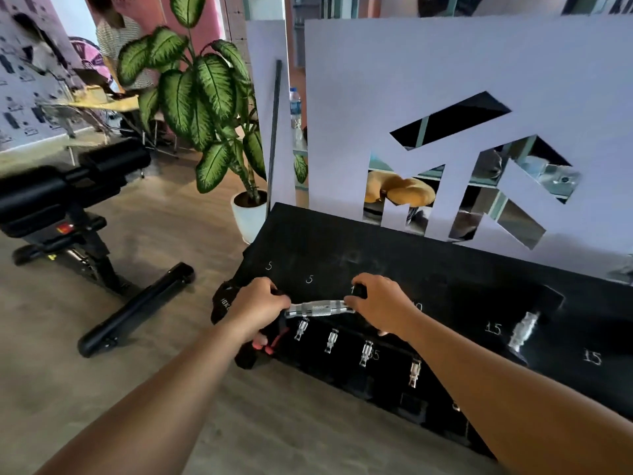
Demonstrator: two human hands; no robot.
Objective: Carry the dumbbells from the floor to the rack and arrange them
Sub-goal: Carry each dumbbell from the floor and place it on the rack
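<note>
Hands grip one dumbbell [317,308] over the left end of the black rack [342,245]: left hand [258,305] and right hand [378,301] each curled around a black head, chrome handle bare between them. Another dumbbell [522,329] lies on the top shelf by chalked 15 marks; more chrome handles show on the lower tier.

Both bare arms are reaching forward, the left hand [257,305] and right hand [378,303] curling closed, knuckles up, thumbs facing inward

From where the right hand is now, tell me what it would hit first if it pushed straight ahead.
Most likely the black top shelf of the rack, near its chalked numbers. The right hand grips one head of the dumbbell just above that sloped surface and points toward the white panel behind. Depth is unclear.
</note>
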